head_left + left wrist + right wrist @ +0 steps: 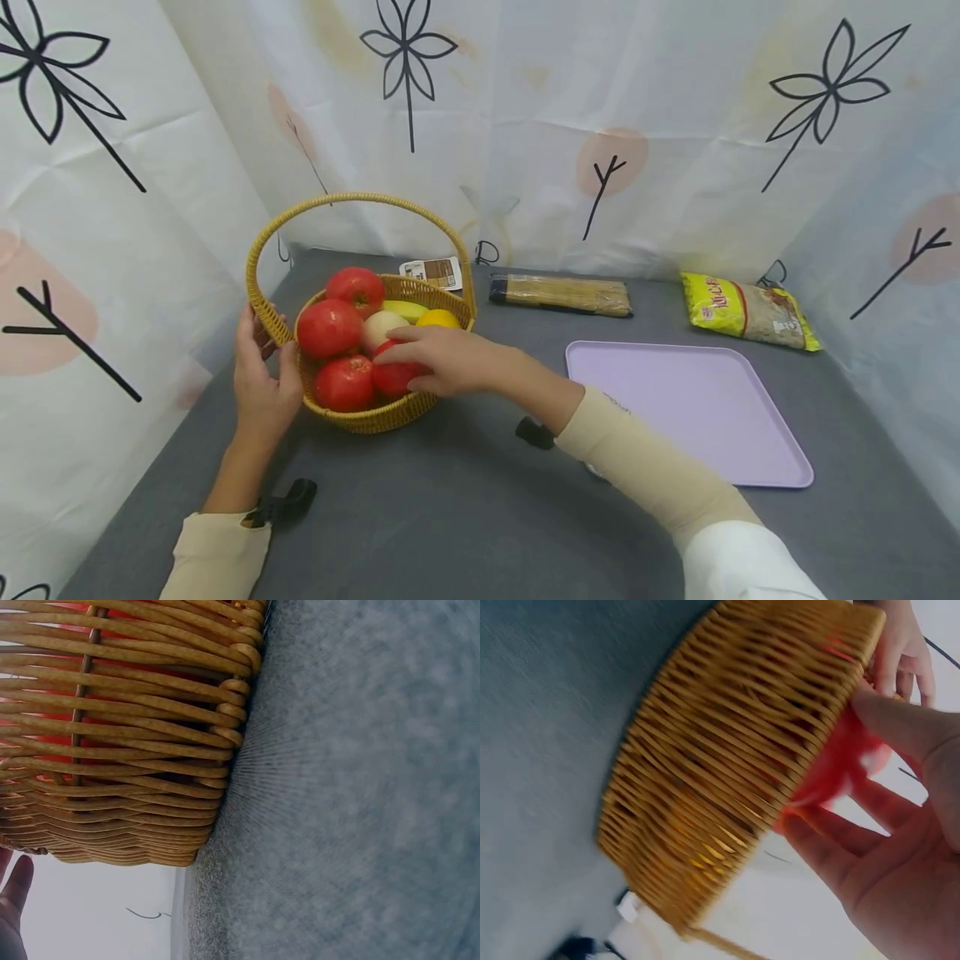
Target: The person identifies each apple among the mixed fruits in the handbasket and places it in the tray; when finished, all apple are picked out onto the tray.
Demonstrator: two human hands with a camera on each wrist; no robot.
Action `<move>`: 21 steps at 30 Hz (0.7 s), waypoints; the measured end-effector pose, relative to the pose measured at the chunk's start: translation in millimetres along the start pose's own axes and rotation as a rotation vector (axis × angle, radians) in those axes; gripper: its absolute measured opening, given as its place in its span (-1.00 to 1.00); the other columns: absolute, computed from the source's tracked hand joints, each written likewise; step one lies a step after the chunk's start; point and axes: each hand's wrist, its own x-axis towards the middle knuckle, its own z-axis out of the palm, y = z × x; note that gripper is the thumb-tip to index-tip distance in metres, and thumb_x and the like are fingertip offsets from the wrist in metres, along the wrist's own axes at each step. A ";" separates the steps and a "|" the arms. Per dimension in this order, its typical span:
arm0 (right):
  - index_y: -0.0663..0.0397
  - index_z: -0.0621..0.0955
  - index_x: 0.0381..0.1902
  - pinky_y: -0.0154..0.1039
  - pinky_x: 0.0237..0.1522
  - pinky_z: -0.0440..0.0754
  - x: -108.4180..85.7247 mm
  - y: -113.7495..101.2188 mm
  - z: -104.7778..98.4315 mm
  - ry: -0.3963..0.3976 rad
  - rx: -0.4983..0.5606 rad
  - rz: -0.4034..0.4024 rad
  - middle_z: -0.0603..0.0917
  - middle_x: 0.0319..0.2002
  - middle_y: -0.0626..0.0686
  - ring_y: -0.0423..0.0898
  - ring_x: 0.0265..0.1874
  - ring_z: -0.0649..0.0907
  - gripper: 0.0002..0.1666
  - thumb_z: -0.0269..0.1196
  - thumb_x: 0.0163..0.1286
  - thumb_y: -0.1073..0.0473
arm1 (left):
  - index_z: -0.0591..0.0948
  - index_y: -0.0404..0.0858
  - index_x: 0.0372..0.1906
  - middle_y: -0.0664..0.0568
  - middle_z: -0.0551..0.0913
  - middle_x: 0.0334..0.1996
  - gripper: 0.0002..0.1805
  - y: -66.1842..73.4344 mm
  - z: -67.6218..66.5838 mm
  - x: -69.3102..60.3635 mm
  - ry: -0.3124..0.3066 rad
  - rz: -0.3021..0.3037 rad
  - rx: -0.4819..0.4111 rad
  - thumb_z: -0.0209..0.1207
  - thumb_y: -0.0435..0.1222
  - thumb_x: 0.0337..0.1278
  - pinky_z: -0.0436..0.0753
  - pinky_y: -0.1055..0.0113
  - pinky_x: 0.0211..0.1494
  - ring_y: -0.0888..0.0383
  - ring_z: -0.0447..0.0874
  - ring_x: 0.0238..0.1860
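A wicker basket (pixel 375 421) with a tall arched handle holds several red round fruits (pixel 330 328), a pale round one (pixel 381 327), and yellow ones (pixel 438 318). At its left side, my left hand (pixel 266 392) holds the handle's base, thumb in front and fingers partly hidden behind. My right hand (pixel 457 358) reaches over the front right rim, its fingers and thumb round a red fruit (pixel 397 371). In the right wrist view, the fingers of my right hand (pixel 885 817) curve about that red fruit (pixel 840 765) above the wicker wall (pixel 727 735).
A lilac tray (pixel 690 408) lies on the right of the grey table (pixel 450 517). Along the back are a labelled packet (pixel 435 272) behind the basket, a pack of noodle-like sticks (pixel 566 294) and a yellow bag (pixel 750 311). A patterned white cloth hangs around the table.
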 end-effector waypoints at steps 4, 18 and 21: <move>-0.05 0.53 0.35 -0.29 0.16 0.48 13.1 -2.7 -12.5 -0.125 -0.031 0.022 0.48 0.29 0.05 -0.07 0.15 0.50 -0.40 0.35 0.35 0.19 | 0.14 -0.49 0.49 -0.45 0.44 0.21 -0.21 18.9 -2.4 4.5 -0.006 0.005 -0.022 0.05 -0.76 0.12 0.43 0.48 0.22 -0.23 0.48 0.16; -0.10 0.47 0.33 -0.30 0.01 0.52 29.6 0.7 -24.3 -0.238 -0.074 0.023 0.51 0.14 0.00 -0.12 0.08 0.46 -0.35 0.38 0.29 0.11 | 0.23 -0.55 0.41 -0.44 0.46 0.20 -0.27 24.0 -2.1 7.5 0.020 0.027 -0.014 0.08 -0.78 0.06 0.48 0.45 0.21 0.09 0.52 0.19; -0.05 0.41 0.31 -0.30 -0.01 0.52 28.4 5.2 -19.4 -0.177 -0.071 -0.003 0.50 0.10 0.03 -0.12 0.04 0.46 -0.35 0.36 0.30 0.07 | 0.23 -0.57 0.40 -0.46 0.46 0.19 -0.28 24.8 -3.6 6.4 0.021 0.033 -0.015 0.08 -0.77 0.05 0.49 0.45 0.20 0.28 0.48 0.20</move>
